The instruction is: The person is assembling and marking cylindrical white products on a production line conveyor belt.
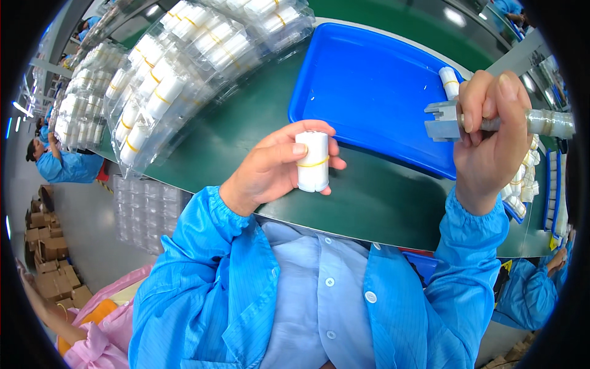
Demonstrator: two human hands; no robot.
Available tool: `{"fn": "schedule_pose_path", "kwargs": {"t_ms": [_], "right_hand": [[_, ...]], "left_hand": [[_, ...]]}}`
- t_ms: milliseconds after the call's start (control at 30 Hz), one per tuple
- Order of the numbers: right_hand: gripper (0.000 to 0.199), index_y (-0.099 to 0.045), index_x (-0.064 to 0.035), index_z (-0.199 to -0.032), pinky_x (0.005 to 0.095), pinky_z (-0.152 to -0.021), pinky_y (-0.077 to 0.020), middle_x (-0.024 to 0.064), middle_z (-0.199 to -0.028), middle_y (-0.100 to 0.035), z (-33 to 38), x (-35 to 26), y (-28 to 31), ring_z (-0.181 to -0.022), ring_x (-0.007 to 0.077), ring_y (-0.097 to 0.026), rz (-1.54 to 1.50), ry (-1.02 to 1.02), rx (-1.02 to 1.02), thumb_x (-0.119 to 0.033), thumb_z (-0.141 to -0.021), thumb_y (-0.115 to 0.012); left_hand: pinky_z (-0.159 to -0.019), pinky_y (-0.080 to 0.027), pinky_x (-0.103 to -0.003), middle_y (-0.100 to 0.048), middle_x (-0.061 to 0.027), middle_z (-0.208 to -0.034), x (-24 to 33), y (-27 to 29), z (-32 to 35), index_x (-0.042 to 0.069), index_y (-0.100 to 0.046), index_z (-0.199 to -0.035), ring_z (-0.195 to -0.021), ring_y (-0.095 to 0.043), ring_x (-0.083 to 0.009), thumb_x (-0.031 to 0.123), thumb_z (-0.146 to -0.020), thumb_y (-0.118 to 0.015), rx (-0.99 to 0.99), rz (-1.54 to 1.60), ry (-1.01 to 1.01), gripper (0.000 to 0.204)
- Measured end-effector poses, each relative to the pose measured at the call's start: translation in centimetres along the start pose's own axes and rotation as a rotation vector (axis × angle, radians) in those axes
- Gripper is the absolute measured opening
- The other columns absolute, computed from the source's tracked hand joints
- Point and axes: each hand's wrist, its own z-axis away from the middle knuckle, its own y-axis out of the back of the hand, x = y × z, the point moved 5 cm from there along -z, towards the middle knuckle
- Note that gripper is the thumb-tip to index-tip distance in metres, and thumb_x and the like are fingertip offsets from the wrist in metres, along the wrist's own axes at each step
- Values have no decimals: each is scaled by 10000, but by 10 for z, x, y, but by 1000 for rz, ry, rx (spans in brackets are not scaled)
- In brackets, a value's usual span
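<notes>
My left hand (pixel 270 166) grips a white cylindrical bundle (pixel 313 161) bound by a yellow rubber band, held upright over the dark green belt (pixel 369 197). My right hand (pixel 491 132) is closed around a grey metal tool (pixel 445 120) with a forked head and a tape-wrapped handle, raised at the right edge of a blue tray (pixel 369 86). One white banded bundle (pixel 449 82) lies at the tray's right side, just left of my right hand.
Clear plastic blister trays (pixel 178 67) filled with white banded bundles lie at the upper left of the belt. More stacked trays (pixel 86 92) stand further left. Another person in blue (pixel 61 165) works at left; cardboard boxes (pixel 52 252) sit on the floor.
</notes>
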Motion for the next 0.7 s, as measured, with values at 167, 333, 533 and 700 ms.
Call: {"fn": "schedule_pose_path", "kwargs": {"t_ms": [167, 333, 533, 700], "right_hand": [[312, -404, -86, -673, 227, -397, -294, 75, -543, -485, 0, -3, 5, -418, 76, -343, 17, -10, 20, -224, -941, -484], [292, -415, -85, -688, 228, -386, -280, 84, -539, -495, 0, -10, 8, -413, 72, -322, -5, 37, 33, -216, -940, -485], [305, -384, -106, -706, 217, -401, -240, 40, -554, -425, -10, -37, 28, -444, 62, -265, 56, 161, 127, -251, -970, -428], [301, -386, -115, -715, 209, -395, -238, 34, -583, -428, -18, -59, 66, -460, 56, -249, -6, 251, 301, -257, -975, -439]], "left_hand": [[-968, -475, -410, -574, -155, -1224, 54, -3, 32, 15, -474, -1309, -1153, -566, -257, 162, -863, -692, 217, -744, -311, 518], [-954, -462, -316, -583, -105, -1235, 71, 31, 46, 23, -474, -1298, -1122, -567, -176, 19, -862, -655, 578, -1414, -416, 472], [-925, -439, -435, -574, -192, -1168, 61, -35, 31, -8, -512, -1235, -1051, -563, -374, 32, -718, -736, 720, -2123, -821, 565], [-920, -475, -421, -585, -184, -1201, 30, -121, -82, -9, -572, -1184, -1087, -574, -355, -68, -745, -635, 87, -2105, -1010, 448]]}}
